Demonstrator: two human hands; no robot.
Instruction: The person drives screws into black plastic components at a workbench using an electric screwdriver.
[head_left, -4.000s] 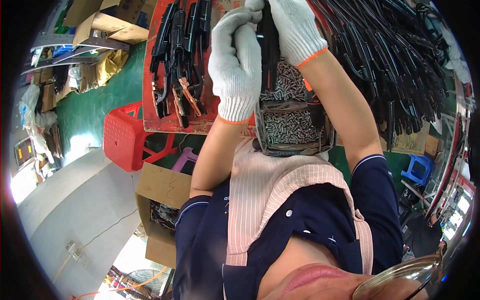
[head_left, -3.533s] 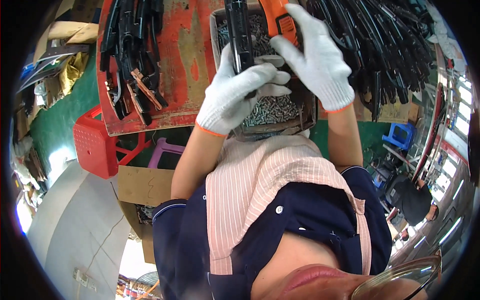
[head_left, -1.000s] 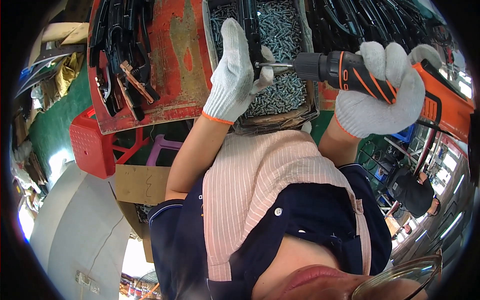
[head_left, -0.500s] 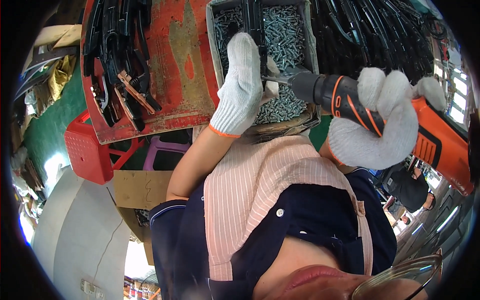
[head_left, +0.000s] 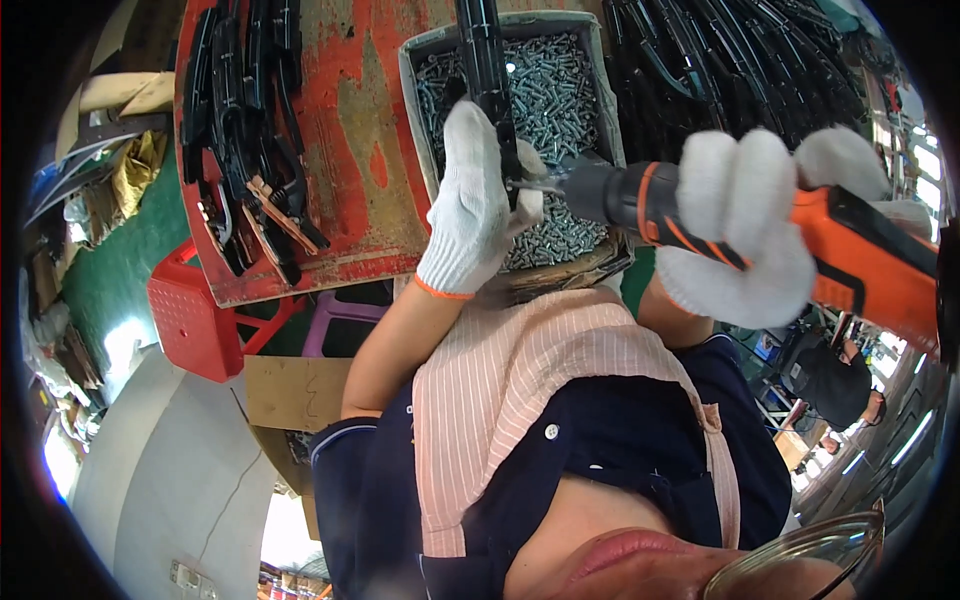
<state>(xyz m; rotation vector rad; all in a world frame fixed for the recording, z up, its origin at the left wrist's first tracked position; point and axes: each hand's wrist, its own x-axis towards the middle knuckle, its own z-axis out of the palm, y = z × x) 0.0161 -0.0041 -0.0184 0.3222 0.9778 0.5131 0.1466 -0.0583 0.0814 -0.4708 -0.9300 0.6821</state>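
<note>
My left hand (head_left: 467, 205), in a white knit glove with an orange cuff, grips a long black handle-like piece (head_left: 485, 65) over a box of screws (head_left: 560, 95). The far end of this piece runs out past the top of the picture. In my gloved right hand (head_left: 745, 230) is an orange and black cordless screwdriver (head_left: 650, 200), its body lying across my palm. Its thin bit points left and meets the near end of the black piece beside my left fingers. Whether a screw sits at the tip is too small to tell.
On the red, worn table (head_left: 375, 160), a pile of black clamps with copper jaws (head_left: 265, 200) lies at left. Many black handle pieces (head_left: 720, 70) are heaped at right. A red stool (head_left: 195, 315) stands below the table's left corner. Behind at right, another person (head_left: 835, 380) is visible.
The whole view has shifted a little. The black piece now leans with its far end to the left. The screwdriver is still held against its near end.
</note>
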